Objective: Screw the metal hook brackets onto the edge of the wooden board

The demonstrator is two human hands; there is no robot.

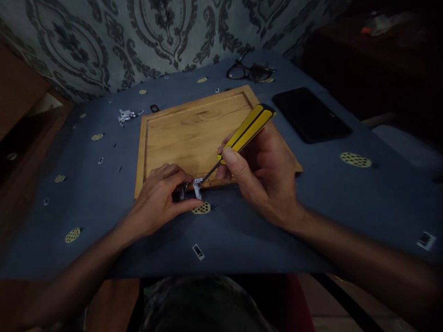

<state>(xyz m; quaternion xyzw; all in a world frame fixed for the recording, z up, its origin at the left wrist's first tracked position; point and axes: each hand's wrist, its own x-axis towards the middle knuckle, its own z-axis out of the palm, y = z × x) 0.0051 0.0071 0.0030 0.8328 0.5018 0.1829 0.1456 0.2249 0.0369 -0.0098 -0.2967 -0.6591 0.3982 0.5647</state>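
A metal hinge [197,188] lies at the near edge of a wooden board [183,138]. My left hand [162,196] grips the hinge from the left, its thumb along the near side and its fingers over the board's edge. In my right hand [266,170] is a yellow and black screwdriver [247,129], pinched by the handle and slanting down to the left. Its tip reaches the right side of the hinge; whether it sits in a screw is too small to tell.
A second metal hinge [127,115] lies beyond the board's left corner, near a small dark ring-shaped piece [154,108]. Eyeglasses [249,72] rest behind the board, and a black tablet [311,114] lies to its right on the blue tablecloth [242,249].
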